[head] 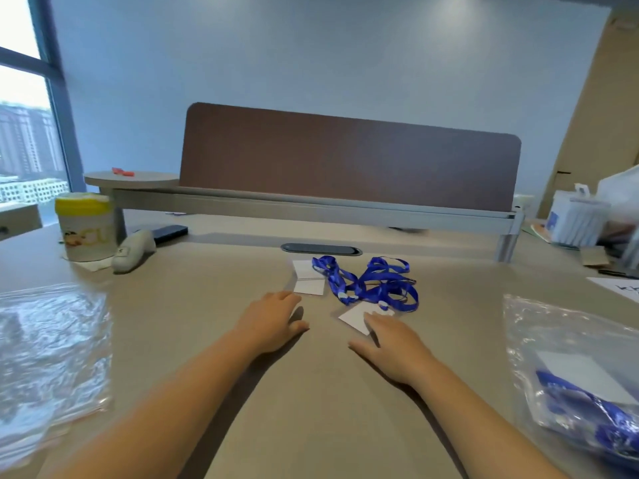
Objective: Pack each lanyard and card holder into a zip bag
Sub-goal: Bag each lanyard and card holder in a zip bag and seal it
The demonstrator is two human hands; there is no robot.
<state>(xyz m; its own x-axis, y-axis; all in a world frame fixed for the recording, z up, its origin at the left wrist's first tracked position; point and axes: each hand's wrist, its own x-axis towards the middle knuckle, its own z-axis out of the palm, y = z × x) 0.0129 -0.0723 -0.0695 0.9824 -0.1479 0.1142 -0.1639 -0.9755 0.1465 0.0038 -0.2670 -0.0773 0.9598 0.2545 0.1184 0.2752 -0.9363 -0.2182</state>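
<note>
Near the tabletop's [207, 305] far edge lie two tangled blue lanyards [370, 283] and two white card holders [307, 280]. One filled zip bag [574, 371] sits at the right edge and empty bags [48, 344] at the left edge, count unclear. Both hands rest flat, fingers relaxed: left hand [273, 323] on bare tabletop, right hand [394, 344] touching the nearer card holder [356, 319].

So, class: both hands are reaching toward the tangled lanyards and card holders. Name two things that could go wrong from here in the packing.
1. The blue ribbon lanyards lie knotted in one heap, so lifting one probably drags the other and its card holder along.
2. The right hand rests its fingers on the near white rectangular card holder; the empty clear plastic zip bags lie far left, so the loose lanyard may snag on the way over.
</note>
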